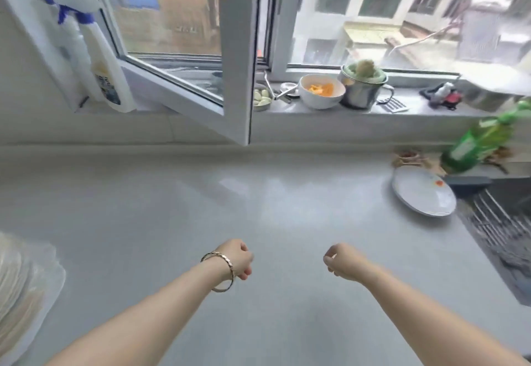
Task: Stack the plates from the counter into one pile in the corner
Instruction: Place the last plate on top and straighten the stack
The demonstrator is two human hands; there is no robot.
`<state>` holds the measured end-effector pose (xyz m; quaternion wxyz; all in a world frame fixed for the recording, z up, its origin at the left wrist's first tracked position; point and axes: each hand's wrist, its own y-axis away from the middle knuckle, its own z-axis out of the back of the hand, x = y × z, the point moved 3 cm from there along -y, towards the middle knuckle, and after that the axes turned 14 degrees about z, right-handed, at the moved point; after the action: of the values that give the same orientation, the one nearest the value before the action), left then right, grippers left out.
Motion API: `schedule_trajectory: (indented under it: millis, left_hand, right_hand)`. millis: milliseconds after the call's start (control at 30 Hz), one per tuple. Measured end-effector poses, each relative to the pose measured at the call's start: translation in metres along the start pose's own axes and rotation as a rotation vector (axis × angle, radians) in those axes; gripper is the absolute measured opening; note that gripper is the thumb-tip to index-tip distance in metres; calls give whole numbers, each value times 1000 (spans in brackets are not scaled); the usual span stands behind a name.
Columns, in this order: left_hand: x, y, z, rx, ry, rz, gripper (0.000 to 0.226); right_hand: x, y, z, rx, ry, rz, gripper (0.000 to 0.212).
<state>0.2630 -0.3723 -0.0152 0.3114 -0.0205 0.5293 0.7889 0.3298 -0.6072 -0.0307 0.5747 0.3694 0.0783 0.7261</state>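
Grey counter (201, 207), open window (238, 49) above, white plate (422, 193) at right

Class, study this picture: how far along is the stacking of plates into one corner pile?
Done: a white plate lies at the far right of the counter, perhaps atop another. In hand: nothing; the left hand and right hand are curled and empty. Left: unclear; the blurred pale heap at the left edge may be plates.

Home kitchen: grey counter (201, 207) under an open window (235, 49), sink with wire rack (494, 222) at right, plate (422, 193) with red smear, green bottle (477, 144), bowl (321, 91) of orange food and steel pot (360, 92) on the sill (416, 110), spray bottle (100, 58), houses outside.
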Motion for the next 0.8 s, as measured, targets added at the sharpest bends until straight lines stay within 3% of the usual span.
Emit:
schedule_trajectory:
  millis: [200, 400, 533, 700, 800]
  left_hand:
    - [-146, -37, -122, 128, 88, 23, 3]
    - [-269, -60, -224, 256, 260, 122, 9]
    - [-336, -73, -267, 297, 367, 139, 11]
    - [-393, -103, -307, 325, 558, 138, 30]
    - [-405, -118, -321, 270, 612, 160, 28]
  right_hand:
    - [-161, 1, 85, -62, -42, -168, 15]
    - [-279, -14, 155, -90, -99, -250, 14]
    - [-334, -25, 175, -117, -167, -301, 25]
    - [-374, -38, 168, -193, -380, -319, 13]
    - [-386, -41, 164, -210, -417, -322, 12]
